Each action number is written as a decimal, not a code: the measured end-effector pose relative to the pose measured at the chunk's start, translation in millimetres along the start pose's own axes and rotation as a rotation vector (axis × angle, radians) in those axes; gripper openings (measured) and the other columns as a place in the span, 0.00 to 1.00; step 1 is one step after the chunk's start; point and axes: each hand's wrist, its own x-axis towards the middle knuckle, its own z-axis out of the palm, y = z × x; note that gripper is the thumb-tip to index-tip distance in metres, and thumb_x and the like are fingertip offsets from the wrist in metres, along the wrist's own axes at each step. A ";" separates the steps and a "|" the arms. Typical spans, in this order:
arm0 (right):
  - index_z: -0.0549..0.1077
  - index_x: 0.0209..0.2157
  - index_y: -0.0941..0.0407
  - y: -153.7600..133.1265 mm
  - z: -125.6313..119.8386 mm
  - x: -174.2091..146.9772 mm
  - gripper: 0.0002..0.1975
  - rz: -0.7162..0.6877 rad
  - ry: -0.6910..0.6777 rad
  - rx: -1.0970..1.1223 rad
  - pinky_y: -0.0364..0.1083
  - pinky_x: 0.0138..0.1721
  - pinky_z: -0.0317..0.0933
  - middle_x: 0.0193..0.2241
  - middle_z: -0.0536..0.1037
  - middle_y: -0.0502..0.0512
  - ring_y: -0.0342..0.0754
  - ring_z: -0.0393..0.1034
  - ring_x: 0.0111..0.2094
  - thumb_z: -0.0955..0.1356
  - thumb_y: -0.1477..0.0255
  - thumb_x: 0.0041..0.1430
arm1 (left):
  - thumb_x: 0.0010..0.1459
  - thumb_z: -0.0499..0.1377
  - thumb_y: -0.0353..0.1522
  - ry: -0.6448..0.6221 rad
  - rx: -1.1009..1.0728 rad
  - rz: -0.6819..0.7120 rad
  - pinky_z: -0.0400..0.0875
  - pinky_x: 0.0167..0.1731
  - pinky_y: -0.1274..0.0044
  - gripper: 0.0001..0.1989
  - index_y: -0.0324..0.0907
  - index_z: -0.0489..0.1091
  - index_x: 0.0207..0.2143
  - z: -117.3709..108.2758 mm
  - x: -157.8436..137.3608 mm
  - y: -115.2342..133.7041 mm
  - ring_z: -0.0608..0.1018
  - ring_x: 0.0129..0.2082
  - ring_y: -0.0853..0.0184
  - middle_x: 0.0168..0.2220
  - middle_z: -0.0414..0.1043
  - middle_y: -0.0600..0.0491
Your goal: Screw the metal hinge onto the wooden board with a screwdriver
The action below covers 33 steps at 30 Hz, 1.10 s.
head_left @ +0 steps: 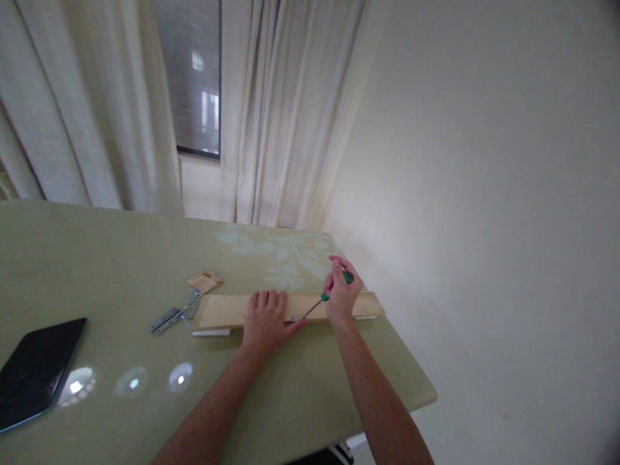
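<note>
A long, light wooden board [217,311] lies across the table, raised on white pieces that show under its front edge. My left hand [265,320] rests flat on top of it, fingers together and thumb stretched along the front edge. By that thumb tip is a small metal plate [296,318], partly hidden. My right hand [343,294] is closed around the green handle of a screwdriver [324,298]. The tool slants down to the left, and its tip meets the board at the plate. Whether a screw sits under the tip is too small to tell.
Left of the board lie metal hinges [167,320], several screws [192,298] and a small wooden piece [205,281]. A black tablet [41,368] is at the far left of the green table [121,258]. A white wall [484,226] borders the right side; curtains [290,116] hang behind.
</note>
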 end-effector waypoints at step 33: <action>0.79 0.34 0.56 3.5 32.3 3.2 0.15 0.140 -0.390 0.192 0.38 0.12 0.43 0.10 0.60 0.37 0.36 0.46 0.11 0.75 0.57 0.61 | 0.62 0.56 0.62 0.004 0.005 0.001 0.63 0.56 0.55 0.42 0.35 0.75 0.58 -1.2 -0.2 0.6 0.74 0.49 0.45 0.48 0.77 0.37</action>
